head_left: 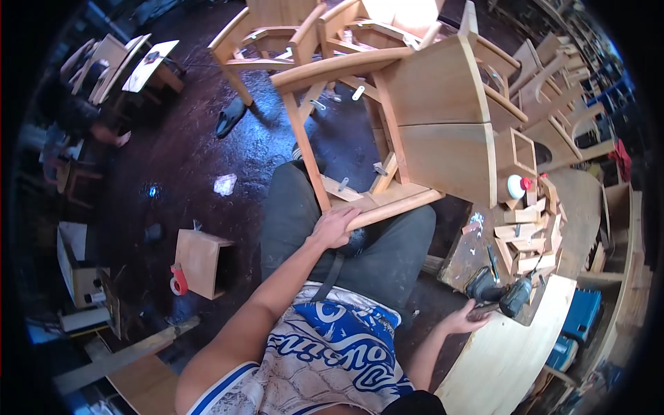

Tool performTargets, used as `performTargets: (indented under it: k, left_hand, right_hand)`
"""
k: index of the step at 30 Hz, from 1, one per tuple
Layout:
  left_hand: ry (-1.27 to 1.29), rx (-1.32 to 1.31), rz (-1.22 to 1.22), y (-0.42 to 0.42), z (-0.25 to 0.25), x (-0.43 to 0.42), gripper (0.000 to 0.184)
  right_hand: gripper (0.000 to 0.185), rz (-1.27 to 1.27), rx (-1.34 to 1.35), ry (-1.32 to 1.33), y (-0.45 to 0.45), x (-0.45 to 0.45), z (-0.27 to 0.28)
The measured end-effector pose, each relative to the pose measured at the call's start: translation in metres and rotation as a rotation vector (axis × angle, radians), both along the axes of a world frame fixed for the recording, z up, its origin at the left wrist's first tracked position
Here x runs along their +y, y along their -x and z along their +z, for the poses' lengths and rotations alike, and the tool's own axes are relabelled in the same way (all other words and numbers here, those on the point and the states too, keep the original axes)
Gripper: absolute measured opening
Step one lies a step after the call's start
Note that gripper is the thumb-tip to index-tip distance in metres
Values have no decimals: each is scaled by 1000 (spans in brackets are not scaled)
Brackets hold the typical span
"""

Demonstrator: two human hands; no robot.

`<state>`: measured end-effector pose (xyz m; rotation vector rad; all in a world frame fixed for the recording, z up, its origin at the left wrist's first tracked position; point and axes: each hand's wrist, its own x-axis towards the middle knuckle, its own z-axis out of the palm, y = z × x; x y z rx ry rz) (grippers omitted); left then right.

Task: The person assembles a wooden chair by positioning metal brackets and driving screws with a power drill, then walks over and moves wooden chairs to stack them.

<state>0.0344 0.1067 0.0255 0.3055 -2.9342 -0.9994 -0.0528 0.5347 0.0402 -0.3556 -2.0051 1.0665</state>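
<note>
A wooden chair frame point(443, 111) lies tipped on its side across my knees, with its wide back panel to the right. Metal brackets show at the corner braces inside its seat frame. My left hand point(335, 227) is wrapped over the lower front corner, by the armrest. Off to the right, my right hand point(467, 319) is closed round a brown, handle-like thing point(487, 311) at the bench edge; its kind is unclear. Touching or just beyond it lies a cordless drill point(515, 297), with a second drill point(482, 284) beside it.
Small wood blocks point(529, 238) and a white bottle with a red cap point(517, 186) stand on the right bench. A pale board point(508, 346) lies nearer. More chairs point(266, 41) stand ahead. A tape roll point(178, 279) hangs by a wooden piece; a slipper point(229, 117) lies on the floor.
</note>
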Motion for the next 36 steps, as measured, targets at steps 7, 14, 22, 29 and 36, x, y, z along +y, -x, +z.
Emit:
performTargets:
  k: [7,14,22,29,36]
  left_hand:
    - [-31,-84,74,16,-2,-20,72]
    - [73,-244,124,41,26,-44,68]
    - [210,-249,322,80,38,-133,46]
    - [179,-247,345,117,34,-195,43]
    - [122,-178,515,122,48,-178,29]
  right_hand:
    - [41,526,-316,416,-5,-77,36]
    - [57,905,-493,667,65,-135,32]
    - [73,882,-632,140,64,-168,-21]
    - [84,943,-768,-266,113,-203,-38]
    - [86,1061,-913,-269,185,-216,-66]
